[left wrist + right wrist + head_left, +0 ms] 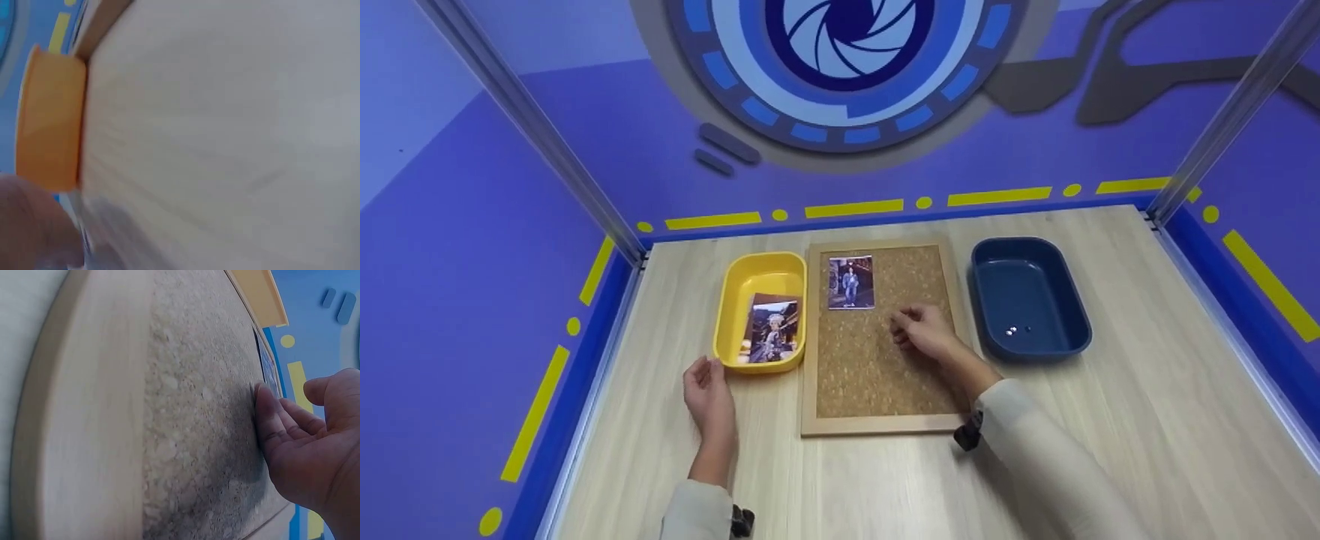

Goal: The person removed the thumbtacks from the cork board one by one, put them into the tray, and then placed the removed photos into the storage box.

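Observation:
My right hand (924, 330) is over the right half of a wood-framed corkboard (862, 367). In the right wrist view its fingers bend loosely near the cork, thumb apart, and I see nothing held; whether the fingertips touch is unclear. A photo (851, 283) of a standing person lies at the board's upper left. By the near left corner of a yellow tray (722, 319) is my left hand (709, 390), fingers loosely curled around nothing visible. More photos (772, 334) lie overlapping in that tray. The left wrist view is blurred, showing part of the hand and the tray's side (50, 124).
Right of the corkboard stands a dark blue tray (1024, 281) with a few small shiny pieces (1011, 331), too small to identify. Everything sits on a light wood table (877, 487), enclosed by purple-blue printed panels (585, 135) at the back and sides.

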Action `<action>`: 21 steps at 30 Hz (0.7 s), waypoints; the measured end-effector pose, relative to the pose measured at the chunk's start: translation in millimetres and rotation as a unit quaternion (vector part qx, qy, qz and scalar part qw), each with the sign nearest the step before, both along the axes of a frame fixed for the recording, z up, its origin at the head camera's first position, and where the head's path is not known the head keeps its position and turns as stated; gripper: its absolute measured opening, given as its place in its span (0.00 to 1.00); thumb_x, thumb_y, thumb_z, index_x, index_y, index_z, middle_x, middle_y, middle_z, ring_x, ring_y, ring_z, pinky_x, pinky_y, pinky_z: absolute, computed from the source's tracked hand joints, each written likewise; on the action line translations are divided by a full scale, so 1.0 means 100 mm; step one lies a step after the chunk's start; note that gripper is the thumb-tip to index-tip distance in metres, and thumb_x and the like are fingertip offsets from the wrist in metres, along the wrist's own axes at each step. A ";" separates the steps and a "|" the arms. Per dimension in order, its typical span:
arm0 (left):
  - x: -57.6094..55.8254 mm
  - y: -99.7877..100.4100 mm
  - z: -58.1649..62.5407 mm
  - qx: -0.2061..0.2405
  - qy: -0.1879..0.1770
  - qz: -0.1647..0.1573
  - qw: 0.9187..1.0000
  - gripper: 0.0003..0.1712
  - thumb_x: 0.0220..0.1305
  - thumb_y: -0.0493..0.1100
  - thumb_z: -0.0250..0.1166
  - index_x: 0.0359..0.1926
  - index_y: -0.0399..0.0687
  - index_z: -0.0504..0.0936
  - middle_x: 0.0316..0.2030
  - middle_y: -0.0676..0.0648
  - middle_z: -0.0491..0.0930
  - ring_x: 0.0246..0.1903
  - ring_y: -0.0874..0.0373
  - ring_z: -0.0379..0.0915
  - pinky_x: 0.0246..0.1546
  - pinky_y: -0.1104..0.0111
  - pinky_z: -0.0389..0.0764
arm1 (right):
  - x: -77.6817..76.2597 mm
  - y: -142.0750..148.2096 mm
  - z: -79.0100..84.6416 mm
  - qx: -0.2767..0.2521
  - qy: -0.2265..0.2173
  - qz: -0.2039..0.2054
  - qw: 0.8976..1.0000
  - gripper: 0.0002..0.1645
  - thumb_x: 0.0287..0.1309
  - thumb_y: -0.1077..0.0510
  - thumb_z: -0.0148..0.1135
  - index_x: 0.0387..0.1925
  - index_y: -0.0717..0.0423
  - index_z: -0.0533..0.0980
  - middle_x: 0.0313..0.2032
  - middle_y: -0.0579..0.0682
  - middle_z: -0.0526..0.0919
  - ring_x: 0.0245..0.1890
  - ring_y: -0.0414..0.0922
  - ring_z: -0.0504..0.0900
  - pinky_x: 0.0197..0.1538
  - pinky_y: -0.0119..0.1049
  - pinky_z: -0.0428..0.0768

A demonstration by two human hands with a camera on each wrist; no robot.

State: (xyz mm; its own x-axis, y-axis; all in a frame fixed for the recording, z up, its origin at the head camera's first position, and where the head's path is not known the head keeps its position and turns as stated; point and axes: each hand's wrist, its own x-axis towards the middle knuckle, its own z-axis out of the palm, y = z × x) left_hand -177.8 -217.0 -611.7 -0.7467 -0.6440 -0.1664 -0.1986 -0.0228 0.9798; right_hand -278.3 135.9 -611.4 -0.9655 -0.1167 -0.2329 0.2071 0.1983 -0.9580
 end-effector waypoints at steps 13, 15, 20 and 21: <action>0.03 1.18 0.44 -0.214 0.277 -0.184 0.919 0.13 0.68 0.28 0.66 0.51 0.40 0.88 0.51 0.39 0.88 0.57 0.50 0.83 0.68 0.63 0.80 | -0.04 -0.09 0.03 0.091 -0.008 -0.009 0.996 0.13 0.76 0.57 0.59 0.47 0.62 0.84 0.36 0.50 0.83 0.37 0.44 0.79 0.37 0.34 0.77; -0.01 1.35 0.44 -0.221 0.236 -0.242 0.915 0.14 0.70 0.32 0.67 0.54 0.42 0.88 0.55 0.39 0.88 0.60 0.45 0.83 0.70 0.55 0.80 | -0.07 -0.11 0.02 0.092 -0.003 -0.015 0.996 0.13 0.76 0.56 0.59 0.48 0.62 0.84 0.38 0.51 0.83 0.38 0.44 0.79 0.38 0.34 0.78; -0.27 1.60 0.25 -0.264 0.124 -0.330 0.898 0.22 0.73 0.39 0.66 0.65 0.39 0.83 0.66 0.33 0.81 0.69 0.36 0.76 0.75 0.43 0.73 | -0.15 -0.17 -0.03 0.113 0.023 -0.036 0.993 0.17 0.77 0.56 0.60 0.53 0.64 0.84 0.44 0.56 0.87 0.43 0.46 0.81 0.46 0.36 0.81; -0.33 1.62 0.19 -0.279 0.115 -0.330 0.894 0.23 0.72 0.39 0.65 0.66 0.37 0.82 0.67 0.31 0.79 0.69 0.34 0.75 0.75 0.42 0.72 | -0.17 -0.18 -0.04 0.114 0.025 -0.040 0.992 0.17 0.77 0.55 0.60 0.54 0.64 0.84 0.45 0.57 0.87 0.43 0.46 0.82 0.47 0.36 0.81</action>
State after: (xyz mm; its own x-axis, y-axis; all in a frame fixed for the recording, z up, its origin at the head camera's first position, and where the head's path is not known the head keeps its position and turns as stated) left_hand -211.3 -55.1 -593.1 -0.9679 0.0158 0.2507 0.2207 0.5303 0.8186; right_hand -295.1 117.6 -615.3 -0.9807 0.0106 -0.1951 0.1833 0.3956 -0.8999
